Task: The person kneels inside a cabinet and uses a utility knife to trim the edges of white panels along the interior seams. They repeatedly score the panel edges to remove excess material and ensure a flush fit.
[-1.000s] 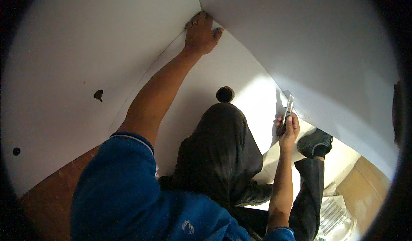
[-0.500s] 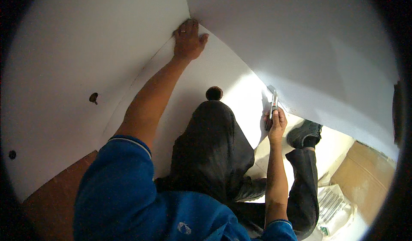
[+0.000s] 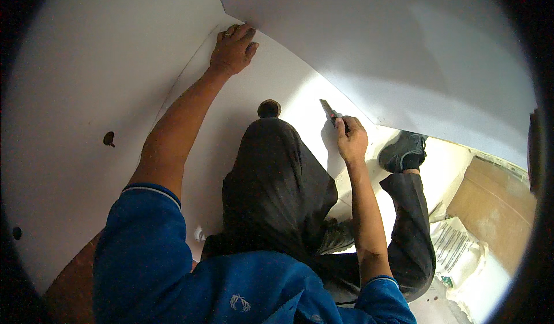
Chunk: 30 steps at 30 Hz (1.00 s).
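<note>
My left hand (image 3: 234, 51) lies spread on a white board (image 3: 288, 78) near its far end, fingertips close to where it meets the pale right-hand panel (image 3: 381, 47). A ring shows on one finger. In my right hand (image 3: 351, 137) is a utility knife (image 3: 329, 110), gripped by its handle, the blade pointing away and to the left over the brightly lit part of the board. Whether the blade touches the board I cannot tell. A round hole (image 3: 269, 108) in the board shows just beyond my bent knee (image 3: 271, 151).
Another white panel (image 3: 115, 52) rises on the left, with small dark holes (image 3: 108, 138) in it. My shoe (image 3: 402, 151) rests on the pale floor at the right. Farther right are a printed white bag (image 3: 456, 246) and a brown cardboard sheet (image 3: 493, 205).
My right hand has moved left and away from me, and the knife now tilts to the left, away from the right-hand panel's edge. My left hand stays on the board while the view shifts.
</note>
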{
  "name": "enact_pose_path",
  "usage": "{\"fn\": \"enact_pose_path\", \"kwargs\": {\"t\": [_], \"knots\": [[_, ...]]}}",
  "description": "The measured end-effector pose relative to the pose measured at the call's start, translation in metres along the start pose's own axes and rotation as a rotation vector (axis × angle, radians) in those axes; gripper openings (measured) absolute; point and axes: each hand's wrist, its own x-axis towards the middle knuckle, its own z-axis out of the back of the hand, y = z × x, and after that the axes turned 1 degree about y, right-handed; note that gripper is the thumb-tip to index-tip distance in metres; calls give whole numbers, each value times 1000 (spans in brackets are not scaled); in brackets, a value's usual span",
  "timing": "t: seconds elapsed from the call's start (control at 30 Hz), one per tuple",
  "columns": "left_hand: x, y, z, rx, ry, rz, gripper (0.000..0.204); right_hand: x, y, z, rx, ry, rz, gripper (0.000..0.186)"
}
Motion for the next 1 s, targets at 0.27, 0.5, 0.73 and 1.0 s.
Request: {"fn": "enact_pose_path", "kwargs": {"t": [0.27,0.5,0.73,1.0], "knots": [[3,2,6,19,-63,-142,41,52,76,-31,38,80,356,53],[-2,-3,8,73,-7,-83,45,86,129,-103,-335,-65,357,60],[-10,-9,23,78,0,-104,45,78,127,-100,-370,-7,363,58],[-8,5,0,111,26,-270,46,66,113,-99,-381,90,323,65]]}}
